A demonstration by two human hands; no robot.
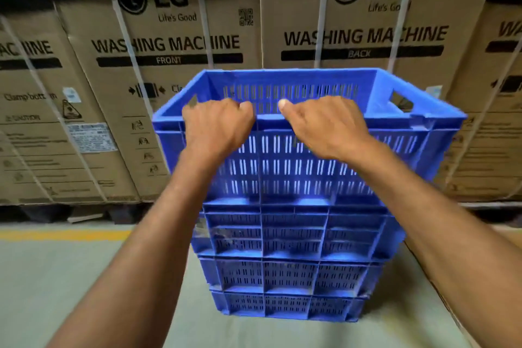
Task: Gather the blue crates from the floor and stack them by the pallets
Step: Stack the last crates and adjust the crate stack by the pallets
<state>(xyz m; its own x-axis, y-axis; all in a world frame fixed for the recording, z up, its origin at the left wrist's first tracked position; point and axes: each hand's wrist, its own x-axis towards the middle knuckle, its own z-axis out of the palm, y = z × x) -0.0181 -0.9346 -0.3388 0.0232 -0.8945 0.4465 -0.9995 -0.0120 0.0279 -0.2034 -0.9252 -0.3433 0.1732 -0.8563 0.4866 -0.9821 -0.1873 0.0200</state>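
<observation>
Your left hand [216,124] is clenched over the near rim of the top crate [308,133], left of centre in the frame, knuckles up and fingers curled down over the edge. Your right hand [324,126] grips the same rim just beside it, fingers wrapped over, thumb tip showing near the middle of the rim. The two hands are close but not touching. Both forearms run in from the lower corners of the frame. The top crate is blue, slotted on its walls, open and with nothing seen inside; a handle cut-out shows on its right wall. It sits at centre frame on a stack of blue crates [288,263] of the same kind, three layers countable beneath it, the lowest resting on the pale floor [70,277]. A yellow line [62,234] runs across the floor at lower left. Directly behind the stack, filling the upper frame, stand strapped cardboard cartons [169,45] printed "LG", "WASHING MACHINE", one marked "FRONT", one "BACK". They rest on dark pallets [84,213] seen at mid-left. The crate edges are slightly blurred.
</observation>
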